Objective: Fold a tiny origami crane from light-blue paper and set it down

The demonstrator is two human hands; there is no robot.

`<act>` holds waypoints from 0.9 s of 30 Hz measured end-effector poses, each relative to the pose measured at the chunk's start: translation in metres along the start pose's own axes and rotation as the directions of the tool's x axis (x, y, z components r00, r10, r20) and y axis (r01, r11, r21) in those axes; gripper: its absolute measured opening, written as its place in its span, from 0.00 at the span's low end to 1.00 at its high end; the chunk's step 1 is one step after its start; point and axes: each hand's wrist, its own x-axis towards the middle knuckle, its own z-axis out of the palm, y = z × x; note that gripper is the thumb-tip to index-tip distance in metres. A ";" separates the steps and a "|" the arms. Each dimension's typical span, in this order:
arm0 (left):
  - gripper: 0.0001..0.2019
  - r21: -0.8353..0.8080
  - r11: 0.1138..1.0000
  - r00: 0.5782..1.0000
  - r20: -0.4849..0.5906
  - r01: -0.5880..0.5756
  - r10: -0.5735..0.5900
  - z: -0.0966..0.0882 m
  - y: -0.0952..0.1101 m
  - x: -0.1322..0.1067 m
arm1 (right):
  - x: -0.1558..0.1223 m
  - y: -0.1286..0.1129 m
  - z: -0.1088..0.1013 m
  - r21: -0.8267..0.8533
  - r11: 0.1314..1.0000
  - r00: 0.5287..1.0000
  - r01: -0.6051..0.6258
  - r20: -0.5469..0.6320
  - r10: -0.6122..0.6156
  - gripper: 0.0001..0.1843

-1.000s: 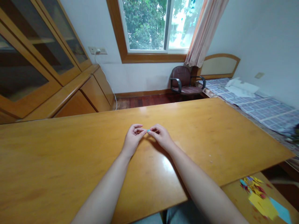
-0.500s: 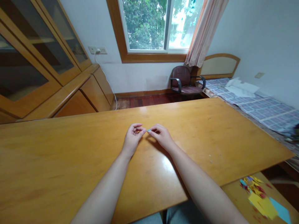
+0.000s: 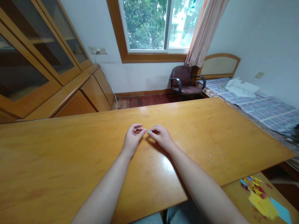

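Note:
Just above the table, a tiny light-blue piece, which looks like paper, sits between my two hands. My right hand is closed in a pinch on it with thumb and index finger. My left hand is closed too, thumb against index finger at the piece's left end, with the other fingers loosely curled. The fingers cover most of the piece, so its full shape cannot be made out. Both hands are over the middle of the wooden table.
On a lower surface at the bottom right lie a pile of colourful paper scraps, yellow sheets and a light-blue sheet. A brown armchair and a bed stand beyond the table. A cabinet is at the left.
Hardly anything differs. The small light-blue piece has turned slightly between my fingertips, while both hands stay in the same place.

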 end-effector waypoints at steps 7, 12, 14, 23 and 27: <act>0.17 -0.026 1.000 1.000 -0.001 -0.004 0.004 -0.004 -0.002 -0.001 | -0.001 -0.005 -0.001 -0.028 0.999 0.999 0.035 0.022 -0.034 0.07; 0.19 -0.051 0.998 1.000 -0.021 0.022 -0.023 -0.004 0.001 -0.002 | -0.002 -0.008 -0.001 -0.036 0.999 0.999 0.032 0.042 -0.030 0.08; 0.19 -0.062 0.998 1.000 -0.016 0.023 -0.024 -0.003 0.001 -0.002 | -0.002 -0.007 -0.001 -0.025 0.999 0.999 0.027 0.038 -0.026 0.09; 0.11 0.046 0.999 0.999 0.048 0.002 -0.004 -0.002 -0.003 0.001 | -0.001 -0.002 -0.003 0.034 0.999 1.000 -0.003 0.002 0.003 0.08; 0.09 0.175 0.982 0.992 0.117 -0.067 0.046 -0.006 -0.002 0.002 | -0.002 -0.003 -0.004 0.023 1.000 1.000 -0.021 -0.004 0.021 0.07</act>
